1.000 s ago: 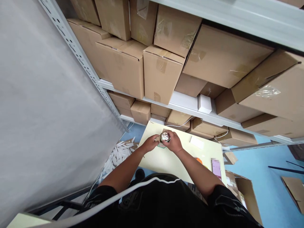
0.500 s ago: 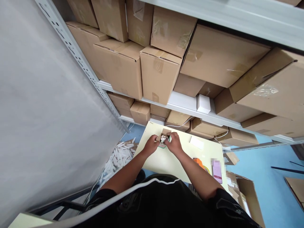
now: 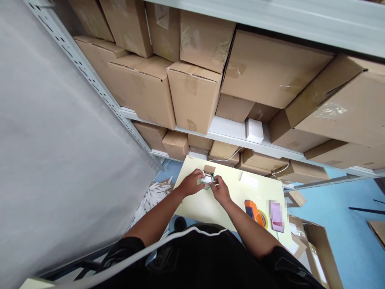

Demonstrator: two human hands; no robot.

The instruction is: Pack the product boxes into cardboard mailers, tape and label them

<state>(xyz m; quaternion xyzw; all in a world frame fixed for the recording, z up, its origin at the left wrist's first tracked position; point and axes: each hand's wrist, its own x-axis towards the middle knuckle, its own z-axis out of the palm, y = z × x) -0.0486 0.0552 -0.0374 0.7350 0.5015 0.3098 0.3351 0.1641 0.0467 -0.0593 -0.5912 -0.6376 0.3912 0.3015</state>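
Note:
Both my hands meet at the far side of a pale yellow table (image 3: 210, 206). My left hand (image 3: 192, 182) has its fingers curled over a small white and green-edged item (image 3: 207, 180). My right hand (image 3: 219, 188) pinches the same item from the right. What the item is stays too small to tell. A small open brown cardboard box (image 3: 209, 169) lies just beyond the hands, touching or nearly touching them.
An orange tape dispenser (image 3: 254, 212), a pink phone (image 3: 276, 216) and a white card (image 3: 249, 180) lie on the table's right half. Metal shelving (image 3: 231, 132) packed with cardboard boxes rises behind. White strips (image 3: 150, 196) litter the floor at left; an open carton (image 3: 315, 245) stands at right.
A shiny round object seen between my hands earlier is out of sight now. Both hands have dropped lower onto the table, onto the white and green item. The view has tilted slightly.

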